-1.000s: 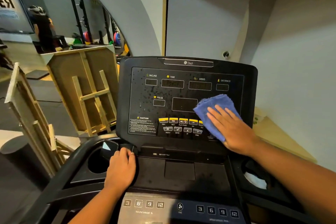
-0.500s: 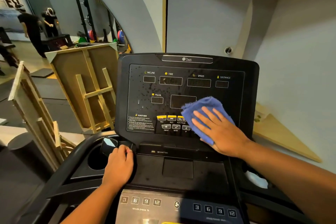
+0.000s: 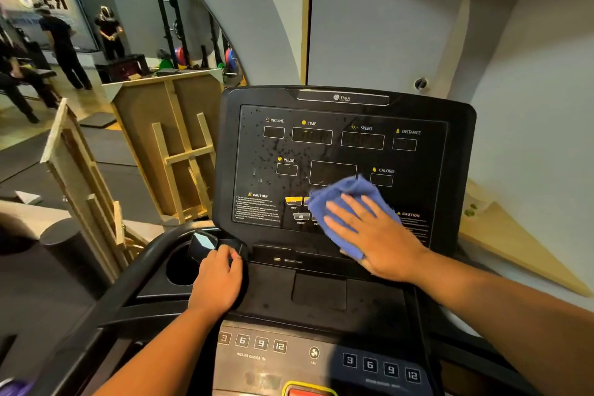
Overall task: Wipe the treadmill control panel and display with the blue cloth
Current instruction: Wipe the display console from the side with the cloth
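Observation:
The black treadmill control panel (image 3: 414, 125) faces me, with dark display windows and spots of droplets on its left half. My right hand (image 3: 374, 233) lies flat on the blue cloth (image 3: 350, 194), pressing it against the lower middle of the panel over the yellow buttons. My left hand (image 3: 218, 280) rests on the console ledge below the panel's lower left corner, fingers curled around a small black object (image 3: 202, 244) beside the cup holder (image 3: 178, 270).
A lower strip of numbered buttons (image 3: 254, 342) and a fan key sits near me. Wooden easels (image 3: 180, 151) lean to the left. White wall and a wooden board (image 3: 514, 244) stand right. People stand in the gym far left.
My right hand has slid the blue cloth leftward across the panel's lower half, uncovering the CALORIE window and right caution text. My left hand has stayed put.

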